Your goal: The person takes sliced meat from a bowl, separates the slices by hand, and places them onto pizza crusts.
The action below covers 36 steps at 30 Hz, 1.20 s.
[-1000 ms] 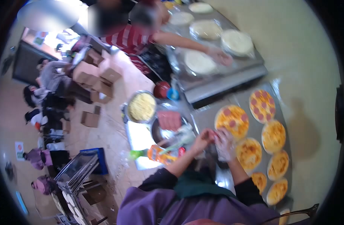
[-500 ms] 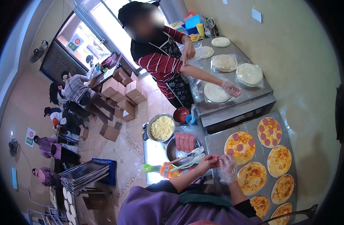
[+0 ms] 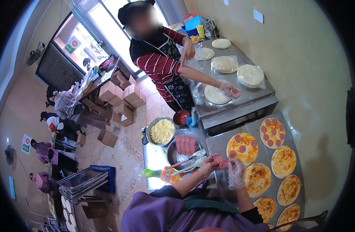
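My left hand [image 3: 209, 166], bare, holds pink sausage slices [image 3: 222, 162] between its fingers in front of my body. My right hand [image 3: 236, 174], in a clear plastic glove, meets it there with fingertips pinched at the same slices; how many it grips is too small to tell. Just beyond my right hand lies a round pizza base [image 3: 242, 149] with sauce and a few sausage slices on it. Another base [image 3: 272, 133] farther back carries several slices. Nearer bases, such as one [image 3: 258, 180] beside my gloved hand, show only browned sauce.
Left of my hands stand a bowl of grated cheese [image 3: 162, 131], a metal bowl [image 3: 173, 156] with pink sausages [image 3: 186, 145], spatulas and an orange bottle [image 3: 170, 176]. A co-worker's gloved hand [image 3: 229, 90] is over plain dough rounds [image 3: 217, 95] on the far table. Cardboard boxes [image 3: 111, 92] stand behind.
My left hand's fingers have spread out a little, and more of the pink slices shows between my hands. The whole view has shifted slightly. The co-worker's pose is nearly the same.
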Motion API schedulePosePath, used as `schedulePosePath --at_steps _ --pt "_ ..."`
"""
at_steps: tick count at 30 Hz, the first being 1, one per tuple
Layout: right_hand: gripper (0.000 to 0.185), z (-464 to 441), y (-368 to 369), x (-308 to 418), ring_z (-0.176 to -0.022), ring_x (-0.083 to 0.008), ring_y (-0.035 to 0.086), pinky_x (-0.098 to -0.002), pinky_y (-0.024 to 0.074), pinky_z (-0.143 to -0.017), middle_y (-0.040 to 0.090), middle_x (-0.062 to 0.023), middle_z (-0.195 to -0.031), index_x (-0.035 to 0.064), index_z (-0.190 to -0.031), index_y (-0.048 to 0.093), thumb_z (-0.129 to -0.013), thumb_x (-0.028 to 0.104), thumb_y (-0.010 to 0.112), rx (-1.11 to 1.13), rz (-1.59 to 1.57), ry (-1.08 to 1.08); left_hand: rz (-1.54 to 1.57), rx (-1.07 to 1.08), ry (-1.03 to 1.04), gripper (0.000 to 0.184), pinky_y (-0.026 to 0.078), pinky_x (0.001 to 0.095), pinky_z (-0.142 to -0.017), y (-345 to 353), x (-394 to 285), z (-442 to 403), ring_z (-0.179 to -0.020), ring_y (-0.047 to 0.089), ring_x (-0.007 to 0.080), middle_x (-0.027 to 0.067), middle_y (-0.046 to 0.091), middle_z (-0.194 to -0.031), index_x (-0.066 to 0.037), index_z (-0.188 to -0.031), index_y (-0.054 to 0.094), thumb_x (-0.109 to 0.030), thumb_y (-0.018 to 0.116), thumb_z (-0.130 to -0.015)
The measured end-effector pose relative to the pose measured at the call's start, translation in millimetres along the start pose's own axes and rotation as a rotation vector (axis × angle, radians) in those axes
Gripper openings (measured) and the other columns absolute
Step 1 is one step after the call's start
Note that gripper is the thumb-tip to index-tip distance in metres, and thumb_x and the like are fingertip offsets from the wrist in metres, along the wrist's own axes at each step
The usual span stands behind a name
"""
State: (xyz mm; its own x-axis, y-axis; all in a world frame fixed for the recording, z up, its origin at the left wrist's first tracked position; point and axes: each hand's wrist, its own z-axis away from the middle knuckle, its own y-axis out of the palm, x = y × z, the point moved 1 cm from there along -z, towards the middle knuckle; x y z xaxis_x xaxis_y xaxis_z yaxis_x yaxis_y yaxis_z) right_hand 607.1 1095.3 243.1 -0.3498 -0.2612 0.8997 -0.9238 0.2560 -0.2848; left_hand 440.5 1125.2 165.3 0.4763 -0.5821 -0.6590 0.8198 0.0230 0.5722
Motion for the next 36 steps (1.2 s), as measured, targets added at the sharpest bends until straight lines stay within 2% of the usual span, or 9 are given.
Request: schedulePosePath --at_steps 4,7,9,11,14,18,20,23,36 --pt "0.009 0 -6 2 -0.067 -0.0195 0.058 -0.0306 0.0466 -0.064 0.058 -0.0088 -0.074 0.0018 -0.085 0.058 -0.079 -0.004 0.061 0.005 0.058 0.032 -0.004 0.02 -0.03 0.045 0.054 0.0329 -0.08 -6 3 -2 -0.094 0.062 0.0199 0.0078 0.059 -0.11 -0.009 -0.131 0.047 0.002 0.052 -0.088" --pt "0.009 4 -6 -5 -0.067 -0.0184 0.058 -0.0297 0.0468 -0.065 0.058 -0.0083 -0.075 0.0018 -0.086 0.058 -0.08 -0.004 0.061 -0.021 0.07 0.041 -0.014 0.002 -0.058 0.039 0.055 0.0331 -0.079 -8 5 -1 -0.092 0.062 0.0202 0.0083 0.059 -0.109 -0.008 -0.125 0.05 0.002 0.053 -0.088" --pt "0.008 6 -8 -5 -0.067 -0.0176 0.058 -0.0291 0.0471 -0.065 0.058 -0.0079 -0.076 0.0016 -0.086 0.058 -0.081 -0.004 0.06 -0.035 0.091 0.038 -0.03 -0.011 -0.064 0.039 0.052 0.0369 -0.085 -9 4 -1 -0.097 0.061 0.0235 0.0106 0.056 -0.113 -0.003 -0.124 0.046 0.002 0.054 -0.087" --pt "0.005 7 -9 -4 -0.065 -0.0208 0.061 -0.0301 0.0481 -0.062 0.059 -0.0105 -0.074 0.0015 -0.084 0.057 -0.081 -0.003 0.058 -0.03 0.067 0.079 -0.005 -0.007 -0.058 0.035 0.052 0.0375 -0.085 -7 4 0 -0.096 0.061 0.024 0.0111 0.056 -0.112 -0.003 -0.119 0.048 0.003 0.055 -0.086" --pt "0.006 10 -6 -10 -0.066 -0.02 0.062 -0.0288 0.0483 -0.063 0.059 -0.0101 -0.074 0.0015 -0.084 0.057 -0.082 -0.004 0.058 -0.014 -0.059 0.116 0.009 -0.02 -0.054 0.029 0.055 0.035 -0.079 -9 7 -3 -0.092 0.063 0.0216 0.0081 0.059 -0.108 -0.006 -0.114 0.052 0.001 0.057 -0.086" --pt "0.007 7 -5 2 -0.067 -0.0199 0.062 -0.0282 0.0485 -0.063 0.058 -0.0095 -0.073 0.0015 -0.083 0.056 -0.082 -0.005 0.058 0.001 -0.054 0.096 0.01 0.001 -0.048 0.03 0.055 0.036 -0.08 -9 4 -3 -0.094 0.062 0.0228 0.0089 0.058 -0.108 -0.007 -0.113 0.051 0.002 0.057 -0.086" --pt "0.006 5 -5 2 -0.07 -0.0175 0.063 -0.0277 0.048 -0.065 0.058 -0.0077 -0.076 0.0004 -0.084 0.056 -0.082 -0.005 0.058 0.057 0.105 0.044 0.01 0.007 -0.05 0.03 0.055 0.0365 -0.08 -9 4 -3 -0.095 0.062 0.0232 0.0094 0.058 -0.108 -0.007 -0.113 0.051 0.003 0.057 -0.086" --pt "0.007 4 -2 -3 -0.068 -0.0179 0.06 -0.0286 0.047 -0.064 0.059 -0.0081 -0.075 0.0011 -0.083 0.058 -0.08 -0.004 0.06 0.092 0.168 0.021 0.011 -0.051 -0.048 0.031 0.055 0.0379 -0.082 -6 1 -1 -0.096 0.061 0.0246 0.013 0.059 -0.107 -0.004 -0.114 0.05 0.008 0.054 -0.085" --pt "0.008 2 -2 10 -0.066 -0.0191 0.057 -0.0296 0.0456 -0.062 0.057 -0.0086 -0.073 0.0017 -0.082 0.058 -0.078 -0.004 0.062 0.079 0.121 0.019 -0.033 0.013 -0.031 0.028 0.053 0.0371 -0.085 -13 9 -4 -0.096 0.061 0.0215 0.0101 0.06 -0.106 -0.005 -0.112 0.052 0.005 0.057 -0.085"
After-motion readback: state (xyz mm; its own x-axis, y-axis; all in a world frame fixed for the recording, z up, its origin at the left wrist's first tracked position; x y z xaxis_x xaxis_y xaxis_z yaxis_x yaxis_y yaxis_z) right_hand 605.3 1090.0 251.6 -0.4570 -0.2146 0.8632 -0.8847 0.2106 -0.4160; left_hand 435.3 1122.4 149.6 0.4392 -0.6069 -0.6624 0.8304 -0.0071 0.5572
